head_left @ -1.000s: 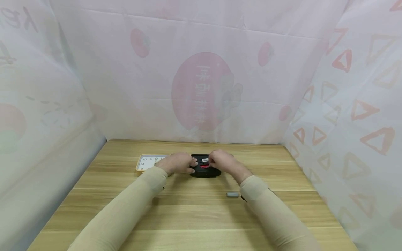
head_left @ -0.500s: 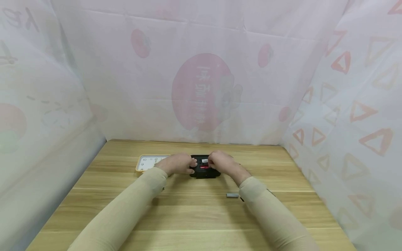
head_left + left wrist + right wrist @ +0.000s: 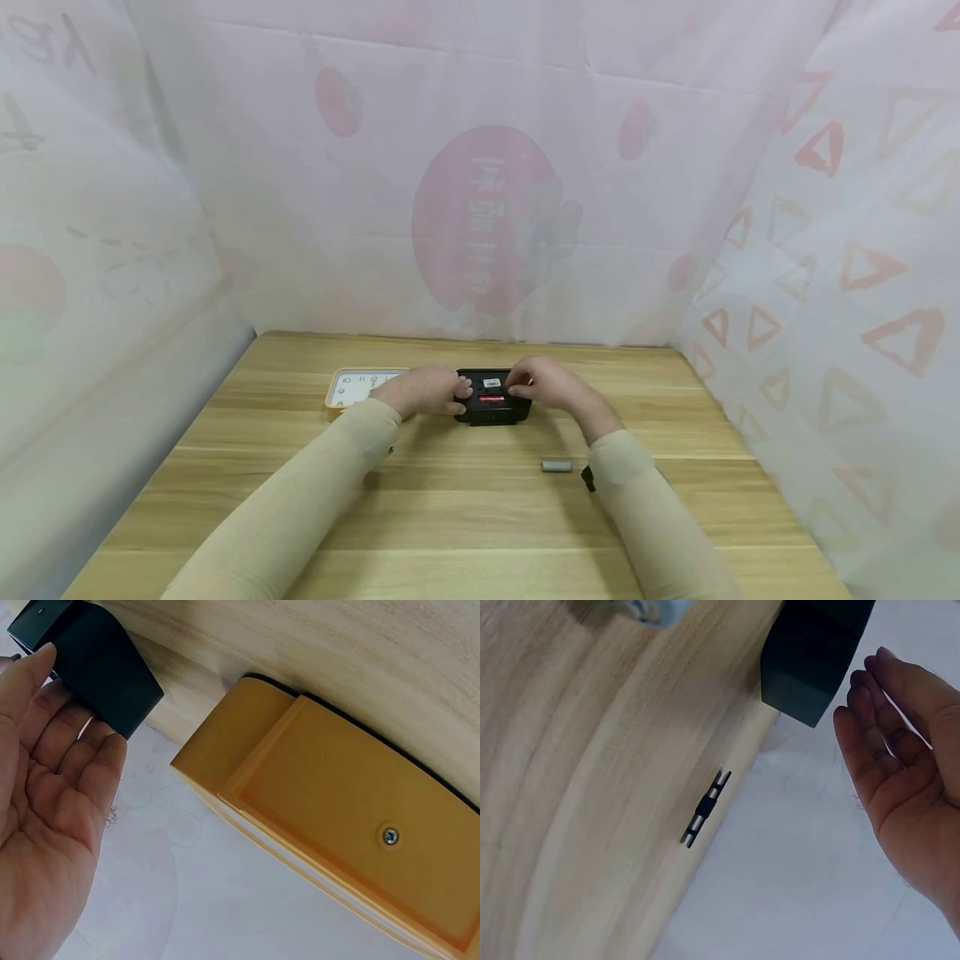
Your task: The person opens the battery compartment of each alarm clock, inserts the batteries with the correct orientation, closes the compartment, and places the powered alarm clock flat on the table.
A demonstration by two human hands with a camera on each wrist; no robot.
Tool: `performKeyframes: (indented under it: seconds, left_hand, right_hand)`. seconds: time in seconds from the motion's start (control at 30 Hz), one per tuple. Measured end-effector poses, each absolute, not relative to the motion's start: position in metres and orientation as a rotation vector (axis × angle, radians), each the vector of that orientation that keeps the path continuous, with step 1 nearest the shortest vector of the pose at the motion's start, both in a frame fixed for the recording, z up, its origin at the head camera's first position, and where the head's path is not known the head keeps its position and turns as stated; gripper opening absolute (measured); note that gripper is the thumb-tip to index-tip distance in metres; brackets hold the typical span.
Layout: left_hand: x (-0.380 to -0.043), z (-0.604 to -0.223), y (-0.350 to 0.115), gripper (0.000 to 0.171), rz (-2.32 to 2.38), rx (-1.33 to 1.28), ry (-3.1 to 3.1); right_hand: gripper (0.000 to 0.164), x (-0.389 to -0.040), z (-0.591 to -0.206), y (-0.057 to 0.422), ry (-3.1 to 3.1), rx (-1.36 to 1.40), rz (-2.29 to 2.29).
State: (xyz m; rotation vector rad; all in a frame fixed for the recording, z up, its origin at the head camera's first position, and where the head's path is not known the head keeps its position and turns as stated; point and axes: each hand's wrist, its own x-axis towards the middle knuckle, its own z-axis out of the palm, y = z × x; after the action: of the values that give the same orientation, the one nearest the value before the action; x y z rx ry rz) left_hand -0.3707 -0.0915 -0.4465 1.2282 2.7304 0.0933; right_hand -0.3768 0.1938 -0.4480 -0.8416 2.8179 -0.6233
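A black case (image 3: 491,412) lies on the table with a white label and a red battery (image 3: 491,398) set in its upper side. My left hand (image 3: 431,390) grips the case's left end; in the left wrist view its thumb is on one side and its fingers on the other. The right hand (image 3: 551,387) is over the case's right end, to the right of the battery. In the right wrist view that hand's fingers bend loosely beside the case, seemingly apart from it. A grey battery (image 3: 556,467) lies nearer on the table.
An orange-framed clock (image 3: 347,390) lies face up left of the case, partly behind my left hand. A small black piece with silvery parts (image 3: 706,808) lies near the table's far edge. White printed cloth (image 3: 360,250) hangs behind and at both sides.
My right hand has drawn back to the right, away from the red battery, which now shows more fully. The left hand keeps its grip on the case.
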Motion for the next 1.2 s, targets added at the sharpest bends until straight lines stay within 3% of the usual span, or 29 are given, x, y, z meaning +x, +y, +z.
performKeyframes:
  seconds: [0.3, 1.2]
  left_hand:
    - [-0.371, -0.448, -0.093, 0.043, 0.147, 1.140, 2.722]
    - [-0.368, -0.446, -0.093, 0.040, 0.115, 1.172, 2.730]
  right_hand:
    - [0.021, -0.377, -0.452, 0.214, 2.818, -0.772, -0.754]
    - [0.024, -0.389, -0.476, 0.274, 2.900, -0.490, -0.800]
